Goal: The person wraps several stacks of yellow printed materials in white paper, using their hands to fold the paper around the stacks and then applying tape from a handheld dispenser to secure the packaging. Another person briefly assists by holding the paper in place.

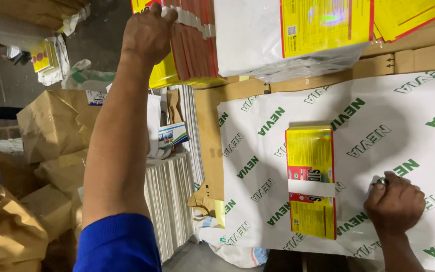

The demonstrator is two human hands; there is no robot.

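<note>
Brown paper parcels (51, 126) are heaped at the far left, crumpled and piled against one another. Next to them the left hand (147, 32) reaches up on a long bare arm with a blue sleeve (119, 244) at the shoulder; its fingers are curled over the top of a stack of red and yellow flat cartons (192, 45) that stand on edge, gripping their ends. Below the arm a pile of white sheets (169, 201) lies edge-on. Further right, a white sheet with green lettering (378, 121) covers the table, and on it lies a yellow and red flat carton (310, 181) with a white band across its middle, alone and flat. Just to its right, apart from it, the right hand (393, 206) rests on the sheet, closed round a small dark tool (381, 181) whose tip pokes out.
</note>
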